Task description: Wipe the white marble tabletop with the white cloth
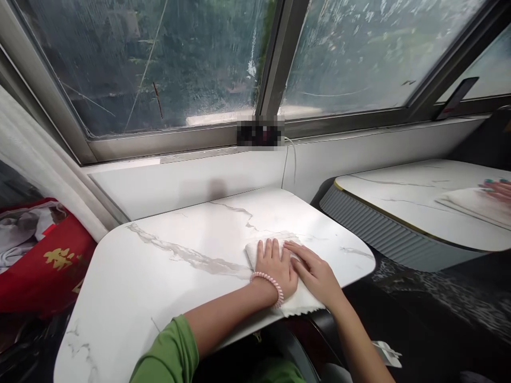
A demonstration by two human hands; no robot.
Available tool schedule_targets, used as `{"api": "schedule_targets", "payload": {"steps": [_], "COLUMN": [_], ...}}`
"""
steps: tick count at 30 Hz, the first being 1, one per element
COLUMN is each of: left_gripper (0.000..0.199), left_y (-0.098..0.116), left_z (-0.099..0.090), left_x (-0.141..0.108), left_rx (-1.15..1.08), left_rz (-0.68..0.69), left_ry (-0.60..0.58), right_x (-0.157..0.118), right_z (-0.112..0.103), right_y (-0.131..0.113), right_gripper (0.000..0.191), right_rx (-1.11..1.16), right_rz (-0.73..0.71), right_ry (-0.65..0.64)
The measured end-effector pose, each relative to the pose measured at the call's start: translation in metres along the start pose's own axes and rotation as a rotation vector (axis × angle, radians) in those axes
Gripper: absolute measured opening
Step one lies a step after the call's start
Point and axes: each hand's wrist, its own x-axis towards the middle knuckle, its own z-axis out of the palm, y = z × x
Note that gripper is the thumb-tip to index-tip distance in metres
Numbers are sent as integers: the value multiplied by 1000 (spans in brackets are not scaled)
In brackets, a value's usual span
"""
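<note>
A folded white cloth [305, 302] lies on a white, grey-veined marble-look table [159, 287], its frayed edge hanging slightly over the near side. My left hand [275, 268], with a pink coiled band on the wrist, rests flat on the cloth, fingers pointing away from me. Beside it, my right hand [317, 274] also lies on the cloth, its fingers stretched toward the left hand and the thumb close to it. Neither hand grips the cloth. Part of the cloth is hidden beneath both hands.
Another person's hand [499, 187] rests on a white cloth [475, 205] on a second table [399, 186] at right. A red bag [43, 271] holding cloth items stands at left by a pale curtain [48, 154]. Windows line the back, with a blurred dark object [259, 133] on the sill.
</note>
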Motion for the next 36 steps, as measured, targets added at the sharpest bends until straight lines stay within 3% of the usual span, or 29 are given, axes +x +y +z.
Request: {"api": "schedule_targets", "payload": {"steps": [11,20,24,31,33,36], "left_gripper": [56,59,58,54,52,51], "left_y": [-1,-3,-36,-133,-149,-157], "left_z": [2,2,-2,-16,-17,-17], "left_x": [1,6,38,117,128,134], "left_rx": [10,-9,12,90,104,114], "left_rz": [20,-41,-70,-239,-263,-274], "left_ry": [32,-4,-28,-6,22,41], "right_x": [-1,11,56,182,202,212], "right_z": [-3,0,25,98,110,115], "right_y": [-1,3,13,21,23,26], "right_gripper": [36,47,50,47,47,46], "right_rx": [-8,-161,-249,-224,-192,-162], "right_rz": [-21,-117,-170,-192,-200,-178], "right_ry": [-6,-219,-261,-174,-181,-204]}}
